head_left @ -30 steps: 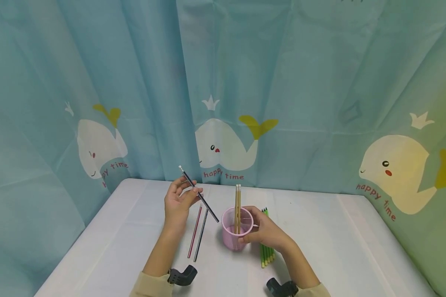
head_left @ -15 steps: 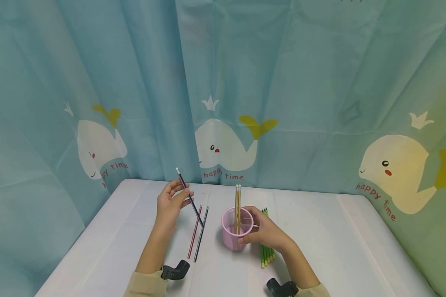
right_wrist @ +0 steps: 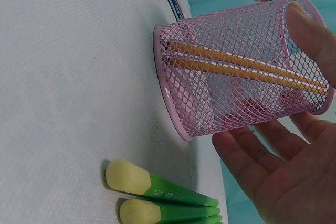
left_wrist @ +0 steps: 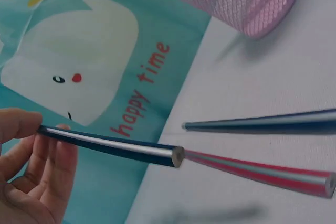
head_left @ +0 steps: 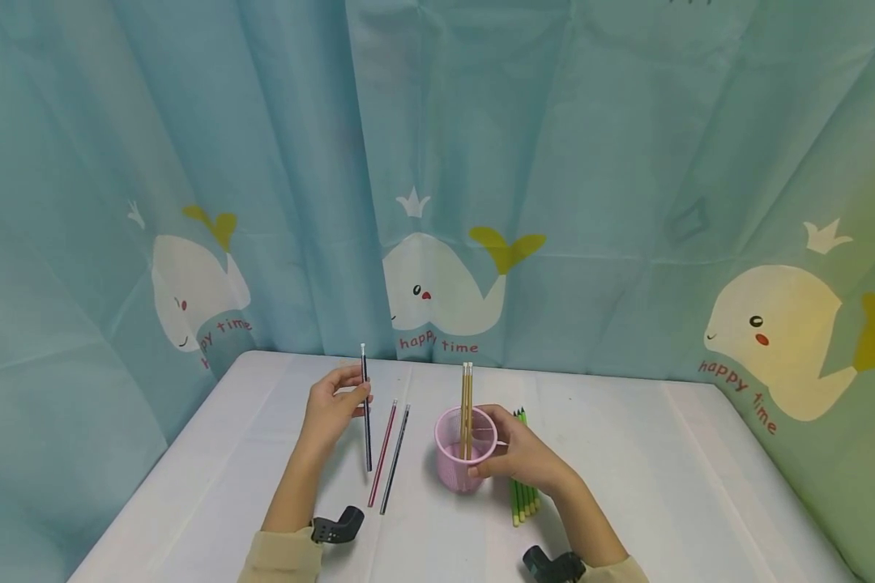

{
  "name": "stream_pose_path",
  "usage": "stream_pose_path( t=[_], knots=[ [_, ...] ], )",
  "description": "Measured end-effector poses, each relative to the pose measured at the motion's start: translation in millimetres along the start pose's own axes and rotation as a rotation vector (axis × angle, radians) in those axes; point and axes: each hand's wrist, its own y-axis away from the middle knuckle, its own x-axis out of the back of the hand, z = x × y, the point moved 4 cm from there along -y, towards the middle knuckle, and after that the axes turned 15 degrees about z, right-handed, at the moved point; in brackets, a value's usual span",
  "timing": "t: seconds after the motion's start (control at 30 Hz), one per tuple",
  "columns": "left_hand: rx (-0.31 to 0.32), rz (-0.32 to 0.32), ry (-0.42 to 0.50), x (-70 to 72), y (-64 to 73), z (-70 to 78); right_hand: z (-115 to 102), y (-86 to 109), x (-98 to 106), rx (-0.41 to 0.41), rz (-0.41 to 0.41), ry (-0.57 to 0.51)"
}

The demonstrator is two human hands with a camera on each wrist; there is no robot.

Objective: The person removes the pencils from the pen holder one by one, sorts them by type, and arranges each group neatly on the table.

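Note:
My left hand (head_left: 330, 409) pinches a dark blue striped pencil (head_left: 367, 421) between thumb and fingers, its white-tipped end up. In the left wrist view the pencil's flat lower end (left_wrist: 178, 157) points toward the camera, above the table. Just right of it, a red striped pencil (head_left: 382, 453) and another dark striped pencil (head_left: 395, 459) lie side by side. My right hand (head_left: 519, 450) holds the pink mesh pencil cup (head_left: 452, 470) by its right side, thumb at the rim. Two yellow pencils (right_wrist: 231, 66) stand inside the cup, which sits upright on the table.
Several green pencils (head_left: 522, 486) with pale yellow ends lie together just right of the cup, partly beneath my right wrist. The white table (head_left: 627, 453) ends at a blue-green curtain (head_left: 598, 202) with whale prints behind it.
My left hand has moved left and toward me with the dark pencil, which has swung from slanted to nearly upright in the head view. The right hand and cup stay put.

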Motion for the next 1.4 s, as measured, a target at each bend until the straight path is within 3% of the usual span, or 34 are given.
stream_pose_path(
  t=[0.5,1.4],
  knots=[
    [0.013,-0.122,-0.173,-2.8,-1.3,-21.5,0,-0.7,0,0.010,-0.003,-0.012],
    [-0.053,-0.145,-0.388,-10.2,0.2,-48.9,0,-0.6,0,0.003,-0.004,-0.010]
  ],
)
